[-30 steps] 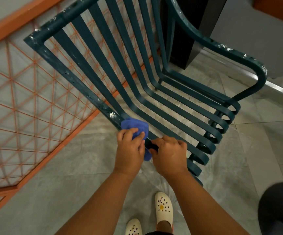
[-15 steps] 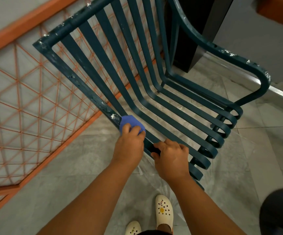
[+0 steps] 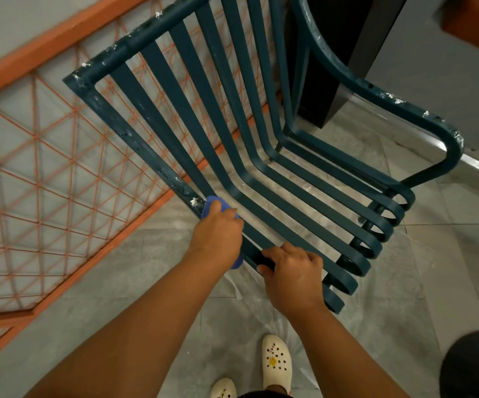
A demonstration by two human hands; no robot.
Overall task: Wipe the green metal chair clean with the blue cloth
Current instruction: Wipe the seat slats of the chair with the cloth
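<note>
Shoes [image 3: 277, 363]: white clogs are seen at the bottom edge, planted on the floor [image 3: 152, 271], where a thin clear sheet appears to be spread under the chair.

Right hand [image 3: 291, 272]: the near edge of the seat frame is gripped, fingers curled round the bar; the chair is steadied exactly as it was a second ago.

Left hand [image 3: 218, 231]: the cloth is held bunched under the palm, fingers closed over it and pressed to the frame bar. Over the last second the hand has been pushed up the bar, away from the right hand.

Cloth [image 3: 213, 203]: only a blue edge is shown past the fingertips, plus a scrap below the wrist; it lies on the side bar where seat meets back.

White fleck [image 3: 193, 201]: a pale spot is seen on the bar just beyond the cloth, not yet covered.

Chair [image 3: 134, 139]: the green slatted chair is tipped toward the viewer; more white specks are scattered on the top rail and far armrest.

Railing [image 3: 31, 168]: orange mesh is seen behind the chair back.

Meaning: the wipe is judged to be advancing up the side bar, the fleck next in line; most of the frame is left to be done.
</note>
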